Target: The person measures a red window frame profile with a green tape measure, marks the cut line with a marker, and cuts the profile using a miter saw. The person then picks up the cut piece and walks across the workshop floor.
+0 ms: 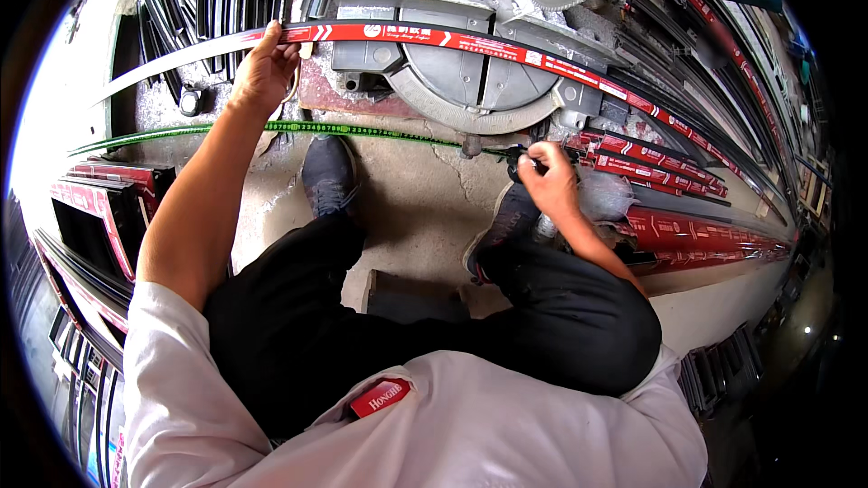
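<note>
At the saw base's (366, 56) left edge, my left hand (262, 70) pinches the red-faced strip (488, 48), which runs across the base. Off the near-right corner, my right hand (554, 181) grasps the tape measure (516, 165), green tape (362, 131) out leftward.

Dusty, cracked concrete floor (402, 217)

I have my left arm (194, 203) stretched forward, nearly straight, the left grip (262, 68) pinching with thumb raised. My right forearm (597, 242) angles inward, the right grip (551, 183) curled, how tightly I can't quite tell.
</note>
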The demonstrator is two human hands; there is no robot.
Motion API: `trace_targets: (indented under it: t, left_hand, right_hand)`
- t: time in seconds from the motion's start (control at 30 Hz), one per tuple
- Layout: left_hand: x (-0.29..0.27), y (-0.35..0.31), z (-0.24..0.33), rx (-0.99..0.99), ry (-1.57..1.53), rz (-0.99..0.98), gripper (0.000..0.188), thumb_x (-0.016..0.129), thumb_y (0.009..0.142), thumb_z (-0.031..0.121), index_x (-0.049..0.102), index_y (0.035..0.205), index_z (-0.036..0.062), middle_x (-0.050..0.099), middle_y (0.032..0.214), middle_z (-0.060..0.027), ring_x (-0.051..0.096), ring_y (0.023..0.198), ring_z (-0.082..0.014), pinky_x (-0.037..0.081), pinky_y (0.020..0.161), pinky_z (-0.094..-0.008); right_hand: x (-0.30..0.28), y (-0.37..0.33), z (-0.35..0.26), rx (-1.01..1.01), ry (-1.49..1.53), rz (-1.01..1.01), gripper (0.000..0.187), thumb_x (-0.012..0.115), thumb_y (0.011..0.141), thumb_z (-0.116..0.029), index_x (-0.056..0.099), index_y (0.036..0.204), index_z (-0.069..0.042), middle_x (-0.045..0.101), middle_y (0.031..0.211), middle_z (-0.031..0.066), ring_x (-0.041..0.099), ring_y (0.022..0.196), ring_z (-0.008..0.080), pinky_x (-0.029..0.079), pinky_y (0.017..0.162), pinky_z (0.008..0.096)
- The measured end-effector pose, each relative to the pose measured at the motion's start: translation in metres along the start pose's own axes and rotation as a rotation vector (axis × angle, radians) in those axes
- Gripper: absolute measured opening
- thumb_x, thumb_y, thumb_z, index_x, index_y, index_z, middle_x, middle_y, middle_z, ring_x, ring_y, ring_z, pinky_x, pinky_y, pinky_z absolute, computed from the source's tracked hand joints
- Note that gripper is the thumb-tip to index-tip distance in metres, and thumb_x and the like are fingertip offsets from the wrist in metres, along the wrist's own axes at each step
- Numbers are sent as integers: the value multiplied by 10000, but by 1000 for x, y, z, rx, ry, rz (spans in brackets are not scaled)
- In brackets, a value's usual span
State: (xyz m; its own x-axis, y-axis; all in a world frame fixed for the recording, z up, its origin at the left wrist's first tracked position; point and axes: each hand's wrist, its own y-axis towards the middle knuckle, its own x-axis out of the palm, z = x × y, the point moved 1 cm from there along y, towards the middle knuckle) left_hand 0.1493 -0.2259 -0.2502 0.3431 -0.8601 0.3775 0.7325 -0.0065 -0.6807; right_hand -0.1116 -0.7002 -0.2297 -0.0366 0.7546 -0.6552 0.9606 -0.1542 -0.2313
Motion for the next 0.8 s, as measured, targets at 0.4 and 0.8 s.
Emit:
trace_targets:
  t: [0.4,0.8]
  left_hand:
    - [-29,19,-15,-28,286,181,298,791,985,386,664,921,125,544,707,49,488,587,-69,403,529,-255]
    - [-7,-11,-9,-19,78,83,313,701,1047,395,638,936,109,625,751,-16,628,644,-136,568,625,-306]
  right_hand:
    - [21,-1,20,-112,-676,-479,737,833,866,-284,488,1461,-19,528,1402,188,504,1329,390,462,1120,476]
    - [1,-11,7,-184,-284,-533,489,725,827,-141,628,1288,-11,642,1190,236,621,1132,452,520,976,511]
